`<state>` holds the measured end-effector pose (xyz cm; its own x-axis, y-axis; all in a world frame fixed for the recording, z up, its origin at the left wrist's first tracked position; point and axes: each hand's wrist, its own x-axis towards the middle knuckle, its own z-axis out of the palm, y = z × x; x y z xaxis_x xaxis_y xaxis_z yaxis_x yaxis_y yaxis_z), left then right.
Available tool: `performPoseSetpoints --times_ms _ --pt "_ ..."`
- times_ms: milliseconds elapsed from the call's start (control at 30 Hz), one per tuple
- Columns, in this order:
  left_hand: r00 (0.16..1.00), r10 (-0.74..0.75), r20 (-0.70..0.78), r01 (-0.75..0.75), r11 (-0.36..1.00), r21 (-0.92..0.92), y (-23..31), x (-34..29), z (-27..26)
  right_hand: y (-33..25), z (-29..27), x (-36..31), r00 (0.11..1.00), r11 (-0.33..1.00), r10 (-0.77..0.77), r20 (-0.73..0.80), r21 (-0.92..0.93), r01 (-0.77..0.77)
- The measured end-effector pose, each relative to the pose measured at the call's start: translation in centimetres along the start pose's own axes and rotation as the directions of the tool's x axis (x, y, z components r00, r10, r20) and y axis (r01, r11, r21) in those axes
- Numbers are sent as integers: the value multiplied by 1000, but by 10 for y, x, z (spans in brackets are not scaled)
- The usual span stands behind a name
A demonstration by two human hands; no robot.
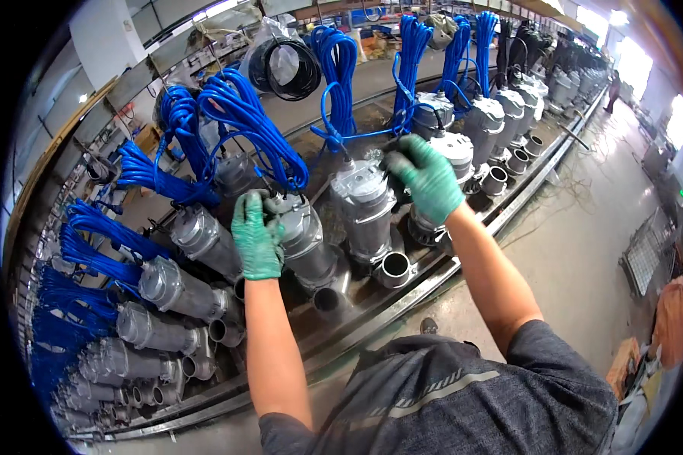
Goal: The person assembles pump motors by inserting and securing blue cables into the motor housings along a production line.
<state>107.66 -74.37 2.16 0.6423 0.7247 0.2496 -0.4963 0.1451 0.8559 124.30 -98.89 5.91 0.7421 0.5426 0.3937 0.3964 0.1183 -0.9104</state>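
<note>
Grey metal submersible pumps stand in a row before me, each with a round outlet at its lower side. My left hand [256,236], in a green glove, has its fingers bent against the top edge of one pump [305,241]. Just right of it stands another pump [363,208], its blue cable [337,83] rising from the top in a hanging coil. Beside that pump's top, my gloved right hand [426,179] is closed, its fingertips at a dark part I cannot make out. A blue cable coil [252,125] hangs above my left hand.
More pumps [167,284] continue left and another group [484,125] recedes to the right. A metal rail [425,287] edges the line on my side. Black cable coils [284,70] hang behind. A grey floor [577,220] lies right, with a wire rack [645,258].
</note>
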Motion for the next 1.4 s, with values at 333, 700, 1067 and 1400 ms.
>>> performPoseSetpoints --times_ms 333,700,1067,1400 --pt "988 -26 -153 43 994 104 -21 33 11 70 -33 76 977 961 94 189 -274 -39" --pt "988 -38 -152 57 992 117 -21 31 10 108 -27 89 978 924 -108 178 -345 165" --pt "986 -30 -162 48 993 109 -22 31 10 92 -29 87 972 962 3 237 -266 62" --pt "989 17 -144 2 991 131 -25 30 6 96 -11 83 995 993 54 80 -109 -45"
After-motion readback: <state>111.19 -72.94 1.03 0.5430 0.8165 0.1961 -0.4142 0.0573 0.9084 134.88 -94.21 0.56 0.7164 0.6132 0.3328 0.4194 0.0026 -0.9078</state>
